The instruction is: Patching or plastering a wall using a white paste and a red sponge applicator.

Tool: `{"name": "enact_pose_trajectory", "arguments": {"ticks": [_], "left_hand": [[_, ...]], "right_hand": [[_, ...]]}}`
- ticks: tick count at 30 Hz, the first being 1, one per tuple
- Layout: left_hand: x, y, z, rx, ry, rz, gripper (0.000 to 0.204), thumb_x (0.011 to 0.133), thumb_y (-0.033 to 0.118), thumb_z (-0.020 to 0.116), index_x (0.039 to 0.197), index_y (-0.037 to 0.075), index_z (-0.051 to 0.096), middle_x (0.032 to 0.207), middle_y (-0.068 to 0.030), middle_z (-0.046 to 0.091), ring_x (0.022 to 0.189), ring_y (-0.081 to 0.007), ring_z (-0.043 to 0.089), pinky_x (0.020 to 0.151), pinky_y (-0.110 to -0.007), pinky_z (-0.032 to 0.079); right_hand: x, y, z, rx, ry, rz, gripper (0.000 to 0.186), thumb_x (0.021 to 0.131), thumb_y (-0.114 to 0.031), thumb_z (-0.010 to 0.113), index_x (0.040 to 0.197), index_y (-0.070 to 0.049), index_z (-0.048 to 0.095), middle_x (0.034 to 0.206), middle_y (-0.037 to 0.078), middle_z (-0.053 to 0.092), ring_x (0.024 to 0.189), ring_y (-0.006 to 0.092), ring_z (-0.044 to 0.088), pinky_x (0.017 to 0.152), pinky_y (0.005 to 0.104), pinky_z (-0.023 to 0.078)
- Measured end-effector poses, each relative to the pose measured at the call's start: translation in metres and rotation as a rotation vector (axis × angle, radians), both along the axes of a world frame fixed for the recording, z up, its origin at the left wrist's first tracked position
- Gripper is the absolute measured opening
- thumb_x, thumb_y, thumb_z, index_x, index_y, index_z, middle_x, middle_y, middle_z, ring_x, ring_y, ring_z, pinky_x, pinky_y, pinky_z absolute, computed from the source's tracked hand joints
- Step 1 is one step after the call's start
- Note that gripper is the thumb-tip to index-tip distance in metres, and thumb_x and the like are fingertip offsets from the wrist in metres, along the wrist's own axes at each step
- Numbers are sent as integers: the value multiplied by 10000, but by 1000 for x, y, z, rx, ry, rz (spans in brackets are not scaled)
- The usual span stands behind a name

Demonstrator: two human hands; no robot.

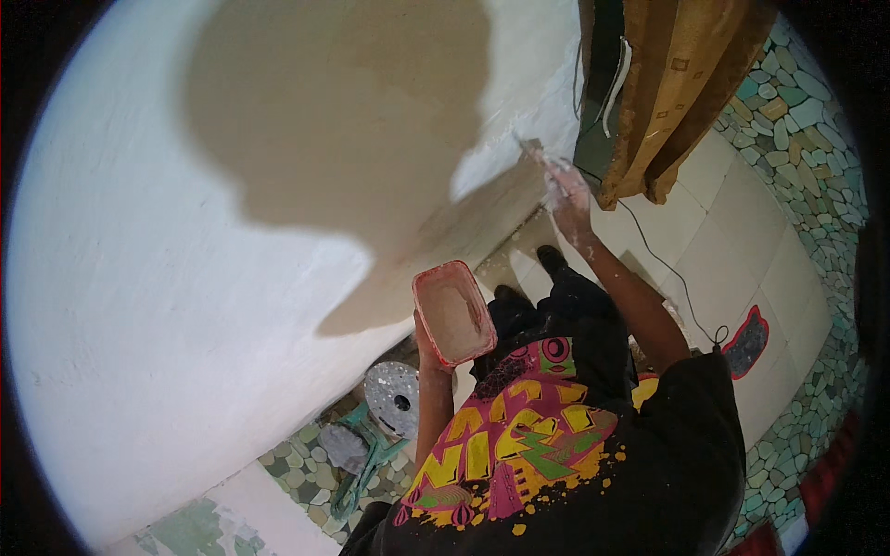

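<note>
My left hand (427, 348) grips a red rectangular tub (416, 301) from its left side, in front of my body. The tub holds a pale, creamy paint-like liquid (451, 313); smears coat its inner walls. My right hand (569, 196), spattered with white, is closed around a paintbrush (532, 148). The brush tip is at the white wall (120, 250), near its right edge; whether the bristles press on it is hard to tell. A broad shadow falls across the wall, and the surface around the brush looks freshly wet and uneven.
A brown curtain (663, 93) hangs right of the wall's edge. A thin dark cord (669, 264) crosses the pale floor tiles (732, 241) toward a grey, red-edged mat (747, 343). Below the tub are a speckled grey disc (389, 387), a grey lump (344, 448) and green cloth (357, 484).
</note>
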State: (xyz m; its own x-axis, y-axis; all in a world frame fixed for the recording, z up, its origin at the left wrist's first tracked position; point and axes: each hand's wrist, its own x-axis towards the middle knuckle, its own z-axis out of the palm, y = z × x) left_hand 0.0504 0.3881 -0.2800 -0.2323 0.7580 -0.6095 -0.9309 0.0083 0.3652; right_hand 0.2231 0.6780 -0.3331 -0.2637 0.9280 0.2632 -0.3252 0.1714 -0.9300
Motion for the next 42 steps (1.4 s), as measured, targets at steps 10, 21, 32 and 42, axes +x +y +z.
{"name": "enact_pose_trajectory", "arguments": {"ticks": [10,21,32,42], "left_hand": [[42,68,105,-15,11,67,574,997,524,437,1391,114,511,1305,-105,619,1150,-314,624,928,-526,541],[41,136,110,-4,17,-13,640,964,564,488,1433,130,469,1363,-114,579,1172,-331,610,949,-538,534],[63,133,99,65,40,-123,638,963,561,490,1433,130,475,1373,-102,575,1197,-322,593,979,-532,514],[119,154,203,171,-58,-110,579,999,516,428,1407,111,500,1335,-97,606,1175,-312,610,987,-499,514]], "right_hand": [[25,116,176,158,-213,-267,305,965,14,557,1259,20,638,1227,143,648,1158,188,593,1009,285,445],[24,149,174,217,-56,-94,420,886,133,515,1276,15,618,1312,145,607,1237,244,570,1058,312,420],[95,160,167,929,-669,-358,673,773,-129,703,1421,-144,522,1464,86,501,1306,329,509,1093,487,386],[212,256,245,1219,-1153,-305,643,830,-159,625,1454,-158,470,1542,63,397,1429,295,366,1193,488,282]]}}
